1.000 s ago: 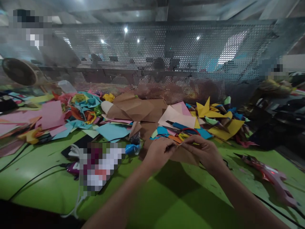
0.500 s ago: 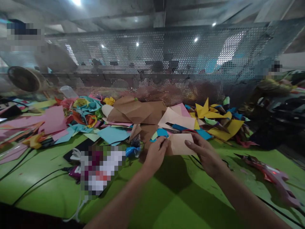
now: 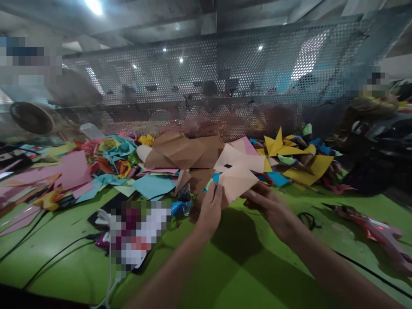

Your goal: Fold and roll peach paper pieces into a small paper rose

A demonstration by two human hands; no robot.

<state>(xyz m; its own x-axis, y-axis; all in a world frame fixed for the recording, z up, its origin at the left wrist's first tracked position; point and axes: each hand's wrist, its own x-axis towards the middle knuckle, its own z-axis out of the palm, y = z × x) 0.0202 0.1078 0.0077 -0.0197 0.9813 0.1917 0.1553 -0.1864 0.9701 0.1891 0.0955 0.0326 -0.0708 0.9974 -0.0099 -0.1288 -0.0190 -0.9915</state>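
Note:
A peach-coloured sheet of paper [image 3: 237,183] is held above the green table, tilted, with a faint crease across it. My left hand [image 3: 210,207] pinches its lower left edge, thumb in front. At the lower right edge is my right hand [image 3: 268,205], its thumb and fingers closed at the paper; the exact grip is partly hidden. Just behind the held sheet lie more peach paper [image 3: 230,156] and a red-handled tool [image 3: 266,178], only partly visible.
A pink glue gun [image 3: 375,227] with a red light lies at the right, trailing a cable. Coloured paper pieces and brown paper [image 3: 183,152] are heaped along the back. A blurred-out phone-like item [image 3: 141,240] and cables lie left. A fan [image 3: 32,118] stands behind; a person sits far right.
The peach paper has turned from lying nearly level to tilted, its far corner raised. My right hand has shifted from its right end to the lower right edge. The view has shifted slightly.

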